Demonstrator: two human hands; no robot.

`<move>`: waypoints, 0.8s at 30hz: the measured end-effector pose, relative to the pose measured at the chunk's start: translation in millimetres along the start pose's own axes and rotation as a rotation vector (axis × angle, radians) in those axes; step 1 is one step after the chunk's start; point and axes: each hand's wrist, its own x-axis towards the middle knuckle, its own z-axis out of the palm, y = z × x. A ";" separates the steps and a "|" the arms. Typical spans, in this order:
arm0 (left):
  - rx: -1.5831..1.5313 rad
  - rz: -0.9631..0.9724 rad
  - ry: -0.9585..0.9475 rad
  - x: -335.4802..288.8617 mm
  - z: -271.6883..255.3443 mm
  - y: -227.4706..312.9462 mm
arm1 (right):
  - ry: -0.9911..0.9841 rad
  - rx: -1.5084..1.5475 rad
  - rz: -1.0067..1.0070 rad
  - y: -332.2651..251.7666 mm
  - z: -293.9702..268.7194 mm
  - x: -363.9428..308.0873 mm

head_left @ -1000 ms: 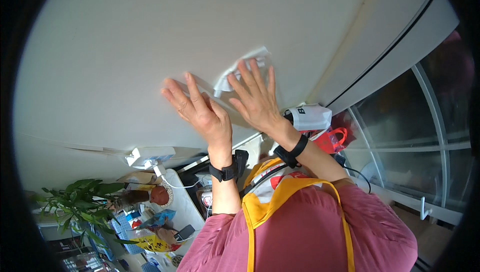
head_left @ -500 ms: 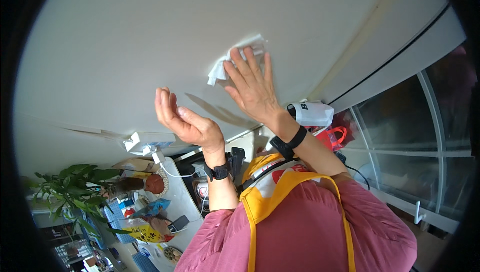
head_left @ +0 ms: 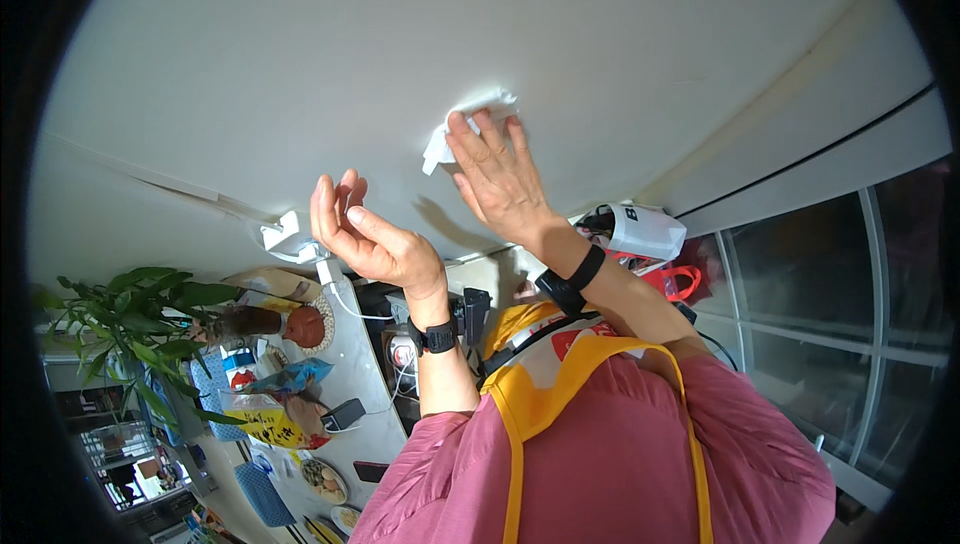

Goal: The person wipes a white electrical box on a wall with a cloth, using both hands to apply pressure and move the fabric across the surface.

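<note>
My right hand point(head_left: 502, 179) lies flat with fingers stretched out, pressing a crumpled white cloth point(head_left: 447, 140) against the pale wall point(head_left: 300, 64). Part of the cloth sticks out beyond the fingertips and to their left; the rest is hidden under the palm side. Whether it is fabric or a paper wipe I cannot tell. To the left, my left hand point(head_left: 375, 240) is raised with the palm turned up and the fingers loosely curled and apart. Nothing is in it, and it appears to be clear of the wall. Both wrists wear black straps.
White plugs and a socket point(head_left: 290, 236) are low on the wall, with a cable running down. A table point(head_left: 365, 369) at left carries a yellow package point(head_left: 265, 422) and a vase. A leafy plant point(head_left: 140, 334) stands further left. At right are a white bag point(head_left: 645, 232) and a glazed door point(head_left: 800, 274).
My right hand and the cloth have shifted slightly left, with the fingers closer together. The left hand stays raised, its fingers slightly more spread. The view has tilted a little.
</note>
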 end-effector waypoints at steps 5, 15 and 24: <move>0.036 0.002 0.009 2.5 -10.3 -6.6 | -0.214 -0.045 -0.044 -11.3 12.7 -22.1; 0.012 -0.347 -0.311 -16.9 -21.1 -21.8 | -0.069 0.024 -0.102 -38.8 12.6 30.2; 0.226 -0.078 -0.273 -14.5 -9.6 -23.5 | -0.085 0.117 -0.118 -39.1 -2.4 32.1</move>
